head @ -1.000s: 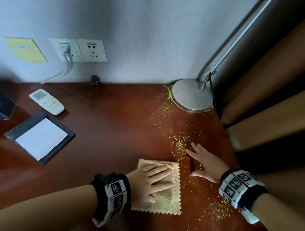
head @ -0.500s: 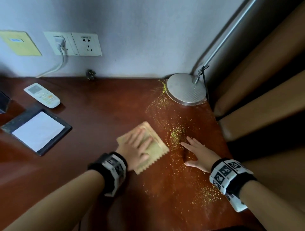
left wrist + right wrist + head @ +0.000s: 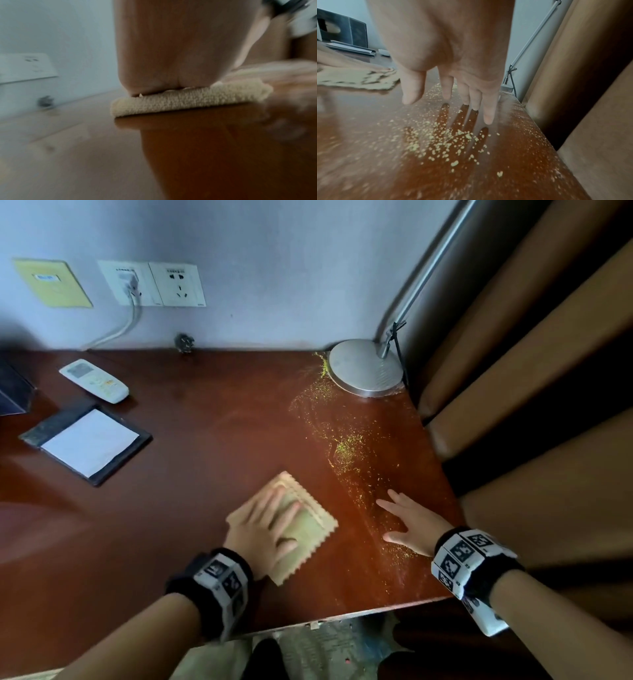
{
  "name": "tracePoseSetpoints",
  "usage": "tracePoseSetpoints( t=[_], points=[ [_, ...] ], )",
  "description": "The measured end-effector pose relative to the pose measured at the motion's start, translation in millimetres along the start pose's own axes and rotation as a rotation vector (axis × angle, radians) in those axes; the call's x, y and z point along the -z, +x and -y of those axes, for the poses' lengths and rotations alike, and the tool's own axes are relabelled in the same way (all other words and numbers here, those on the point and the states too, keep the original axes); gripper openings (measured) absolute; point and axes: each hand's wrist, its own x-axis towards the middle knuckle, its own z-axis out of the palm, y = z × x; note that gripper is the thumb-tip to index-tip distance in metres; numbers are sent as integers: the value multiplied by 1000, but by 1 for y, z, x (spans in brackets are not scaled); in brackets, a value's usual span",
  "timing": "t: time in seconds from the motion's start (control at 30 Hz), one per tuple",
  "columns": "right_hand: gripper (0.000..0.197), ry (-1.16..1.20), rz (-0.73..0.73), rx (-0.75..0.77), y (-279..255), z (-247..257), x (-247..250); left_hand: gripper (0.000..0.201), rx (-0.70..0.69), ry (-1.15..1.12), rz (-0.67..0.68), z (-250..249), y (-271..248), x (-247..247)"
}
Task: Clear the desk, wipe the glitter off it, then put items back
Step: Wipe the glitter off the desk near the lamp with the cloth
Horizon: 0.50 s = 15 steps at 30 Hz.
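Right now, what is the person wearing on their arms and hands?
Both forearms are bare, no sleeves. Each wrist carries a black band wrapped with white panels printed with black square tracking markers: one on the left wrist, one on the right wrist. The right band's white part extends further down the arm. The left hand and right hand are bare: no gloves, and no rings visible.

We see bare forearms with no sleeves, and each wrist carries a black band wrapped round with white panels printed with black square marker patterns. The band at the left hand [image 3: 265,530] shows its panels edge-on and a little blurred. The one at the right hand [image 3: 412,525] shows several markers clearly, with a white block hanging below.
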Motion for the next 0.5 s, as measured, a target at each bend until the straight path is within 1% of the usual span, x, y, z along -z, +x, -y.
tracePoseSetpoints(
  t=[0.07, 0.13, 0.2, 0.27, 0.33, 0.37, 0.43, 0.47, 0.5],
  points=[
    [70, 9, -2, 10, -9, -1, -5, 65, 64, 6, -5, 0, -3, -3],
    [69, 23, -20, 23, -17, -3, -9, 64, 58, -29, -19, -26, -5, -10],
    [66, 38, -66, 55, -25, -3, -13, 63, -21, -53, -50, -66, -13, -18],
    [62, 37, -127, 126, -33, 2, -20, 66, -94, -55, -76, -108, -23, -23],
    [59, 10, -169, 224, -42, 12, -31, 70, -147, -68, -22, -138, -33, -29],
    [57, -10, -178, 272, -46, 18, -37, 70, -179, -63, 22, -145, -36, -31],
    [54, -70, -158, 337, -50, 30, -50, 61, -231, -14, 111, -141, -38, -28],
    [54, -96, -145, 350, -49, 35, -56, 56, -250, -13, 129, -135, -37, -22],
    [53, -108, -148, 353, -47, 39, -60, 52, -269, -16, 118, -127, -35, -16]
  ],
)
